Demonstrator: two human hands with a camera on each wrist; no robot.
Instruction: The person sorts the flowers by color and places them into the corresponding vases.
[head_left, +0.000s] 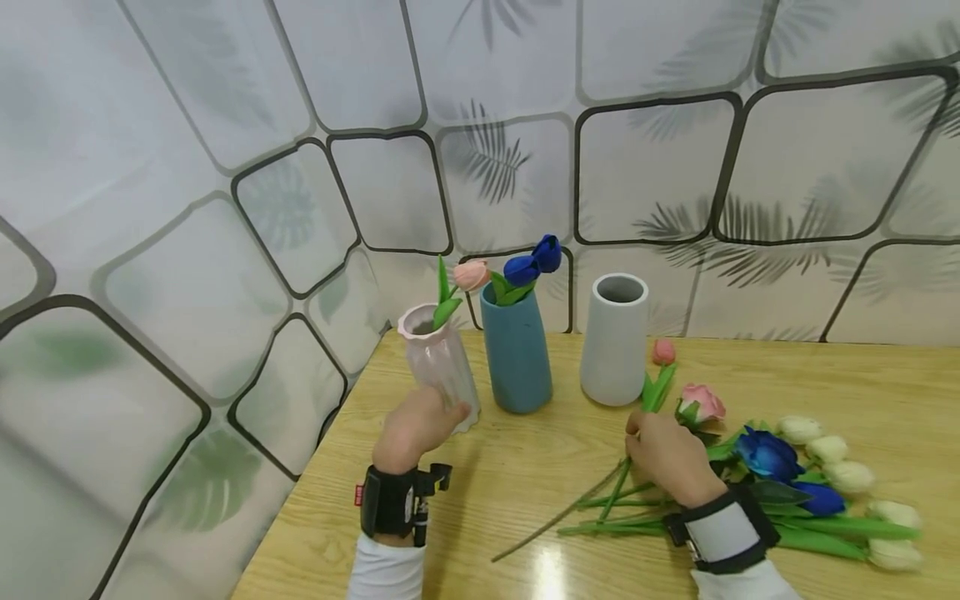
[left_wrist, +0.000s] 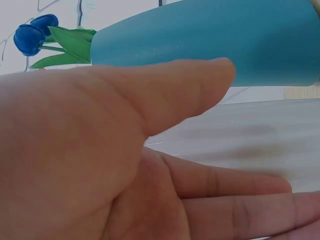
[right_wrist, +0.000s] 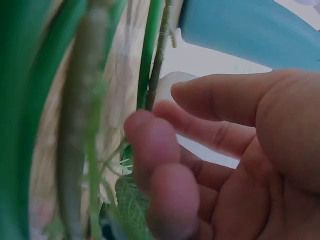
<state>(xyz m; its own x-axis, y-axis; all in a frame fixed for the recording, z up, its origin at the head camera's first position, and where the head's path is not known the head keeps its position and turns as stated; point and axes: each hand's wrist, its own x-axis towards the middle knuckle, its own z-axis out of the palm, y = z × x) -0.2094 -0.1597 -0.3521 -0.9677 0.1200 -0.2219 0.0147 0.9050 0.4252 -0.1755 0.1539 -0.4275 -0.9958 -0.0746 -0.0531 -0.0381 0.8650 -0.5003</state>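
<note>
In the head view my left hand [head_left: 422, 423] is at the lower side of a pale pink fluted vase [head_left: 442, 360], which holds one light pink tulip [head_left: 472, 275]. The left wrist view shows that hand's fingers [left_wrist: 235, 181] straight along the whitish vase wall, thumb apart. My right hand [head_left: 670, 454] hovers over loose flower stems, nearest a pink tulip [head_left: 663, 352] with green leaves. In the right wrist view its fingers [right_wrist: 159, 145] are loosely bent beside a stem [right_wrist: 158, 55], and the thumb stands off, pinching nothing.
A blue vase [head_left: 517, 354] with two blue tulips [head_left: 521, 270] and a white vase [head_left: 615, 342] stand at the back of the wooden table [head_left: 420, 533]. At right lie a pink rose [head_left: 701, 403], a blue rose [head_left: 768, 454] and several white tulips [head_left: 851, 477]. Patterned curtain hangs behind.
</note>
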